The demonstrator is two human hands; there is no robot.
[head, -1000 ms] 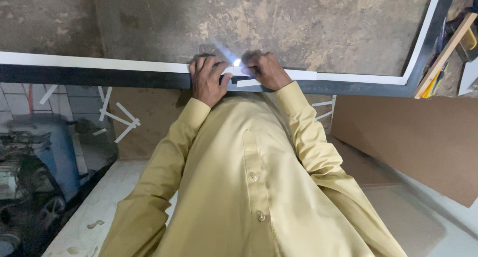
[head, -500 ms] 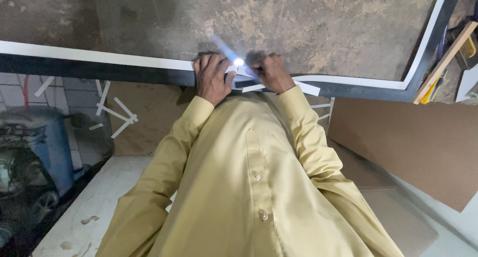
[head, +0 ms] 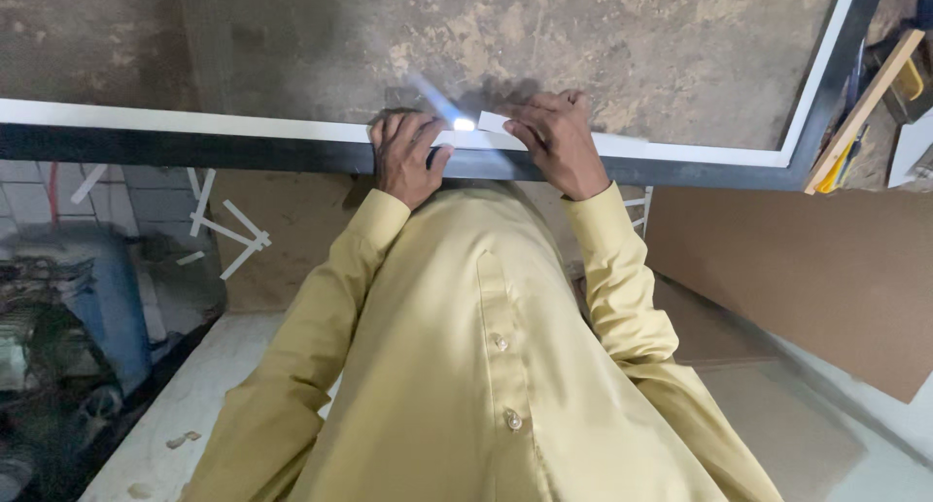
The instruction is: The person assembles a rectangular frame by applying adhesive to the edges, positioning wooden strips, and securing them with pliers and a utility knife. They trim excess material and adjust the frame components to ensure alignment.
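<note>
A: White edge strip [head: 243, 125], running along the near side of the dark frame [head: 194, 150] on the worktop [head: 622, 45]: where is it being handled?

B: Mid-length, directly ahead of the yellow shirt [head: 486, 366]. The left hand [head: 406, 157] is pressing down on strip and frame, fingers curled over the edge. The right hand [head: 556, 142] is resting fingers flat on a short loose white piece [head: 498, 123]. A bright glare [head: 464, 124] is sitting between the hands, so I cannot tell whether either is pinching a small tool there.

A: What is likely to be going wrong from here?

B: In my judgement, the loose piece is liable to be sliding out of line with the strip, since flat fingers alone are holding it. Uneven pressure from the left hand could be lifting the strip off the frame further along. The glare is also hiding the joint, making misalignment harder to notice.

A: Anything nearby adding risk?

B: Wooden sticks [head: 860, 108] are leaning at the far right corner, well apart from the hands.
</note>
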